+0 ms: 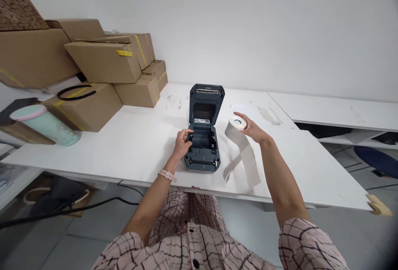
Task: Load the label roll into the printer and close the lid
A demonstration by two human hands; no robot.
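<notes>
A dark grey label printer (202, 154) stands on the white table with its lid (207, 104) raised, so its inner bay shows. My left hand (183, 142) grips the printer's left edge, with fingertips and thumb reaching over into the bay. To the right of the printer, my right hand (251, 128) is closed around a white label roll (235, 123), its round core facing up. From the roll a long loose strip of labels (248, 164) trails down across the table toward the front edge, curling and crossing itself.
Cardboard boxes (102, 62) are stacked at the back left against the wall. A black headband (76, 93) lies on one box, beside a mint tumbler (46, 125) lying tilted. Tan padding (379, 205) covers the table's right corner. A dark blue stool (376, 160) stands beyond it.
</notes>
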